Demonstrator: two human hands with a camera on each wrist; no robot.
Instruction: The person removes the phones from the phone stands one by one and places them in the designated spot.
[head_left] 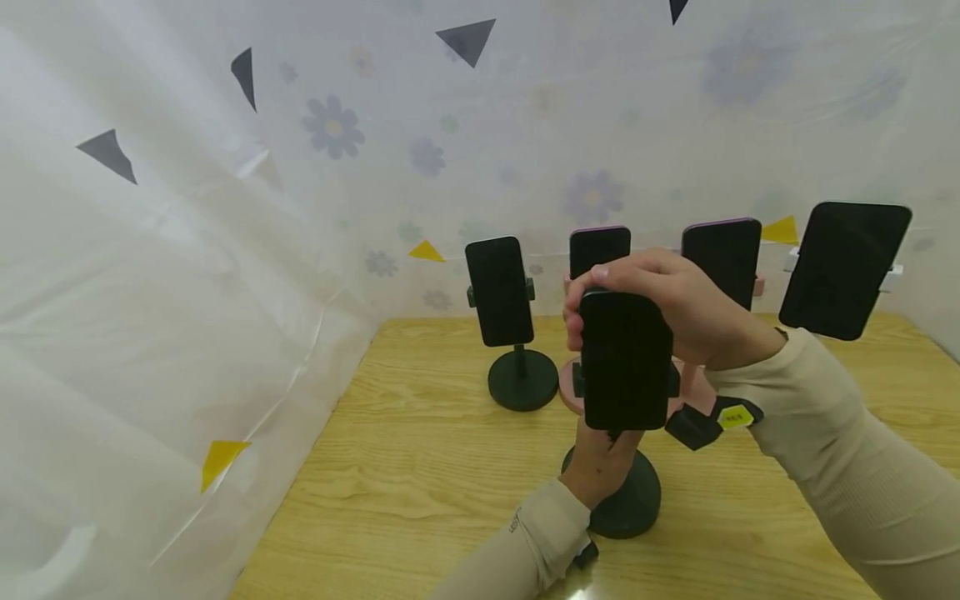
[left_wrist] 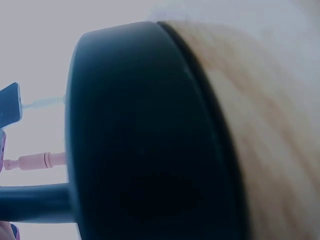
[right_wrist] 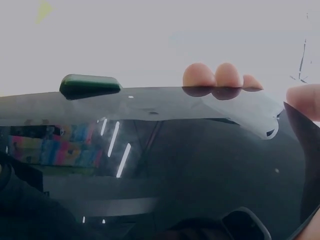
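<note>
A black phone (head_left: 626, 358) sits upright in a black stand at the table's front middle. My right hand (head_left: 678, 310) grips the phone's top from behind, fingers curled over its upper edge. In the right wrist view the dark screen (right_wrist: 150, 160) fills the frame, with my fingertips (right_wrist: 220, 75) showing over its far edge and the stand's clamp (right_wrist: 90, 85) at the left. My left hand (head_left: 600, 467) holds the stand's stem just under the phone, above the round black base (head_left: 633, 504). The left wrist view shows that base (left_wrist: 150, 135) close up on the wooden table (left_wrist: 270, 100).
Behind stand several more phones on stands: a black one (head_left: 498, 292), two on pink stands (head_left: 598, 248) (head_left: 722, 254) and one on a white holder (head_left: 843, 267). A flowered plastic sheet (head_left: 187, 275) walls the wooden table (head_left: 420, 450) at the left and back.
</note>
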